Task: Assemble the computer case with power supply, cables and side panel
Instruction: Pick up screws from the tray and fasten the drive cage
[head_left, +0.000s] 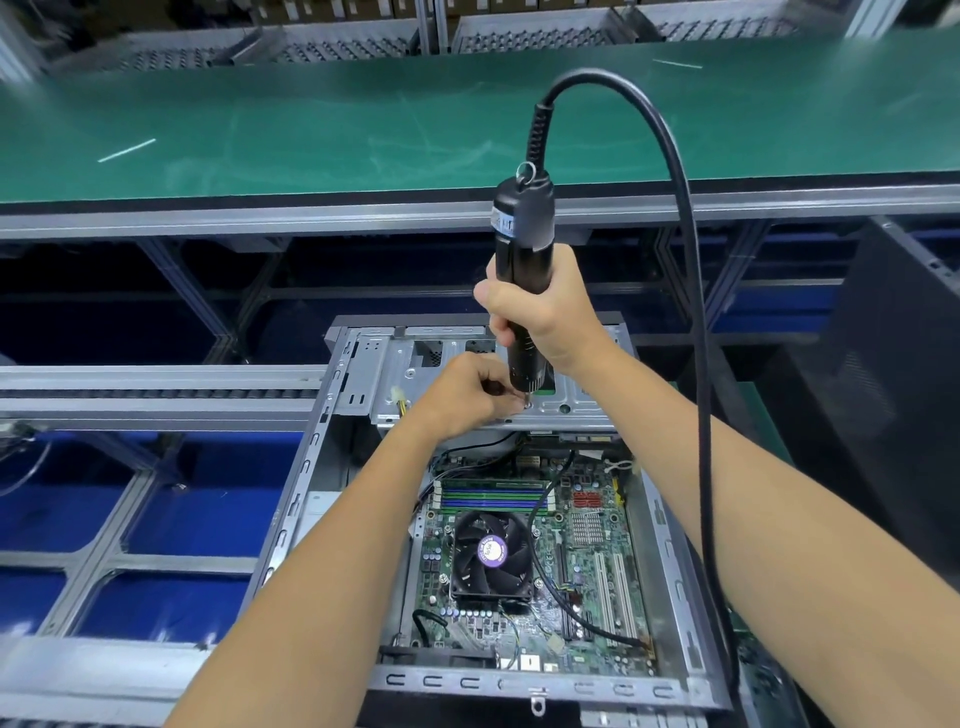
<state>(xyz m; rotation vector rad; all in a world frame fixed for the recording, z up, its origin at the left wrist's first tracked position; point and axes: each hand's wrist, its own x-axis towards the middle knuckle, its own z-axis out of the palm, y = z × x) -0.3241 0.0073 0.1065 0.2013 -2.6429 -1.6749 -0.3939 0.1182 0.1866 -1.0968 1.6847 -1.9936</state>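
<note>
- Right hand (540, 312) wrapped round the driver (522, 270), upright, tip down on the drive bay (467, 400) at the case's (670, 561) far end.
- Left hand (462, 395) pinches at the bit tip; screw too small to confirm.
- Case lies open, motherboard (587, 561) and fan (491, 553) exposed.
- Driver's cable (691, 312) loops over right arm.

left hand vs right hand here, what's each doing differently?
The right hand is wrapped round the barrel of the black electric screwdriver, held upright; the left hand sits lower, fingers pinched at the driver's tip where it meets the silver drive bracket. The right hand is raised above the computer case; the left is down at the bracket. Both work at the same spot.
</note>
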